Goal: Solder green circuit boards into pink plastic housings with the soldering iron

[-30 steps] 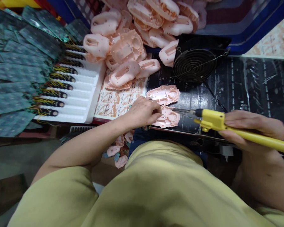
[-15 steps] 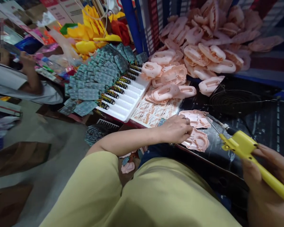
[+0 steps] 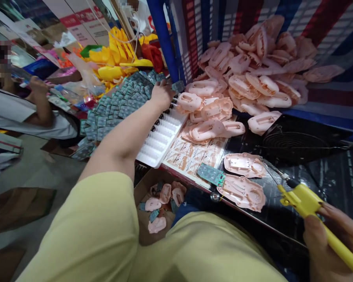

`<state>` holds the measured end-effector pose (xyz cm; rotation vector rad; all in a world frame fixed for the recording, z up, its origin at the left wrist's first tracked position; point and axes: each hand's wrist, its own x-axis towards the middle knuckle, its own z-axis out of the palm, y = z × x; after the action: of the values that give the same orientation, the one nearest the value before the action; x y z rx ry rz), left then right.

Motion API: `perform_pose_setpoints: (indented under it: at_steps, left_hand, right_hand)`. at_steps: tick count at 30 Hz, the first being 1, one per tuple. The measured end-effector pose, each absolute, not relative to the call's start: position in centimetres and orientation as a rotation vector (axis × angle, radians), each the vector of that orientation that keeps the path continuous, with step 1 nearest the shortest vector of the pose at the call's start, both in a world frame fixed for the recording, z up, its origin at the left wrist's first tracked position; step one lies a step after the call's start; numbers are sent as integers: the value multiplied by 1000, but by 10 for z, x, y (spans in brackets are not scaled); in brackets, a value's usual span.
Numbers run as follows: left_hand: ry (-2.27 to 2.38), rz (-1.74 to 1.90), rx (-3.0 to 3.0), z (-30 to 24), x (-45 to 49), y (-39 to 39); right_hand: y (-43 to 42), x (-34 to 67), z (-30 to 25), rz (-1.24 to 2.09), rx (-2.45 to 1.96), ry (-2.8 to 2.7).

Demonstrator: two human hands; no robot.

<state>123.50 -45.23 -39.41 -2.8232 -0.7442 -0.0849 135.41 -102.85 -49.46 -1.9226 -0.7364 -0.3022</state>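
My left hand is at the far end of the white foam tray, over the black wired parts and beside the heaped green circuit boards. Its fingers curl downward; what lies between them is hidden. My right hand grips a yellow soldering gun, its metal tip pointing left at the edge of a pink plastic shell half. A second pink shell half lies nearer me, inner side up. One circuit board rests against that half's left end, with thin wires inside the shell.
Many pink shells are piled against a striped sheet. A black coil-shaped stand is at the right. Below the table edge, a cardboard box holds shells and boards. Another person works at the far left.
My left hand has left the pink shells and reached forward-left to the tray's far end. The shell halves and the board beside them are now uncovered. My right hand still holds the soldering gun.
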Motion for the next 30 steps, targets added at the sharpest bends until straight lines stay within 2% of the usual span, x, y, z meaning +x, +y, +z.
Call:
perform_pose_setpoints:
  at_steps: [5,11,16,20,24,30]
  left_hand:
    - [-487,6,-2779,-407,1242,-435]
    - [-432,-7,-2802,-379,1230,-452]
    - [-773,-401,-2935,-338,1209,-514]
    - [-988,-545,-3464,-324,1199,-574]
    - [-982,-289,-4088,-343,1202,-632]
    - [-1094,302,-4521,-374,1211,-693]
  right_hand:
    - [-1025,1343,-482,-227,-2001,-612]
    - [-1015,1346,-477,-330,-1933,-580]
    - [-1001,1357,-481,-600,-1758,-664]
    - [-993,1358,-482,-664,-1653,-659]
    - [-992,1350,-476,-631,-1601,-662]
    - [-999,1334,-454,-562,-1468,-803]
